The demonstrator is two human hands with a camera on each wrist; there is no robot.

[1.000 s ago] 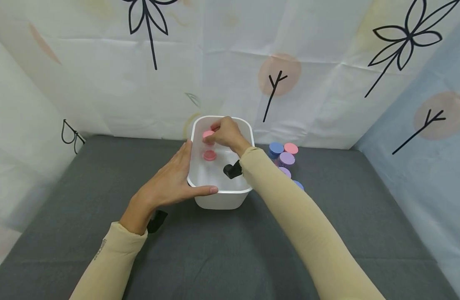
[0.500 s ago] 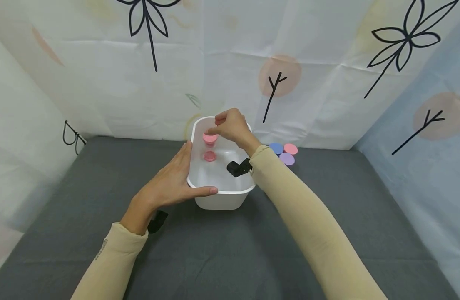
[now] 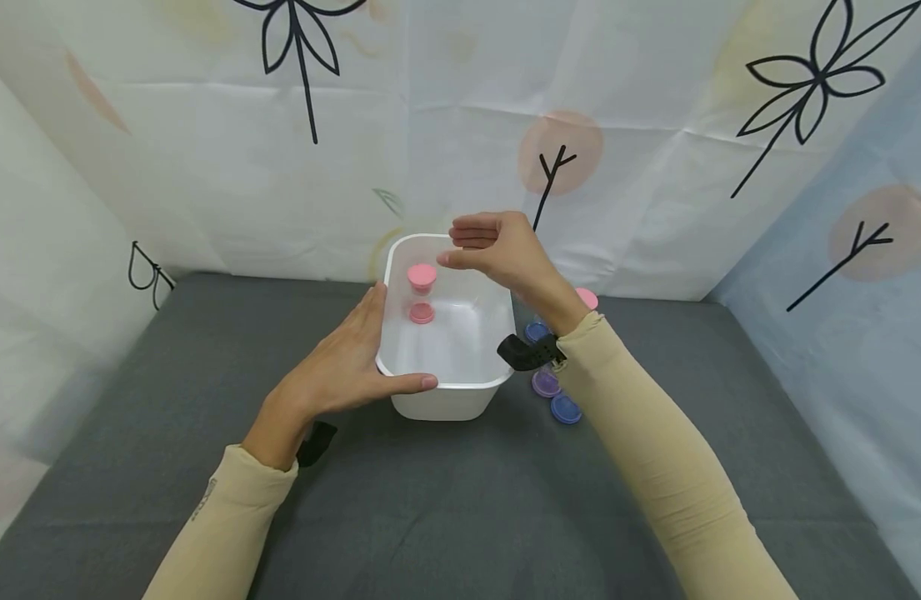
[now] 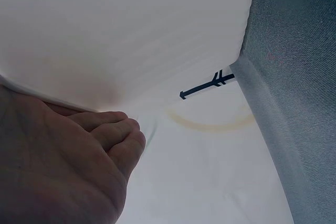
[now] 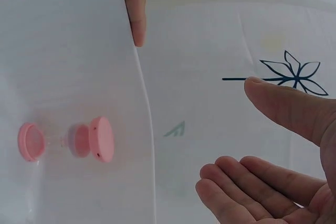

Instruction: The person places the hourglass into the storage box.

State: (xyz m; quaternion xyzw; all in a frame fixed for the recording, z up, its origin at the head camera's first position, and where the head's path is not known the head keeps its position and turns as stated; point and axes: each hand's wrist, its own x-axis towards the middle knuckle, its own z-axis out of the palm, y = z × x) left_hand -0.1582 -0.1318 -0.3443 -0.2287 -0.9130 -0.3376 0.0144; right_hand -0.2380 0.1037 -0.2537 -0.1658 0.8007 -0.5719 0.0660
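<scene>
A white backdrop (image 3: 445, 158) printed with leafy stems hangs behind a dark grey tabletop (image 3: 430, 517). On the tabletop sits a deep white bin (image 3: 441, 404). A person's left hand (image 3: 336, 367) lies against the bin, its straight fingers along the left side and its thumb stretched across the near rim. The right hand (image 3: 508, 250) is above the bin's far right part, thumb parted from gently bent fingers. Inside, toward the left, stands a clear piece with pink ends (image 3: 422, 278). Just right of the bin, partly hidden by the right arm, are blue (image 3: 566, 408), purple and pink round caps.
</scene>
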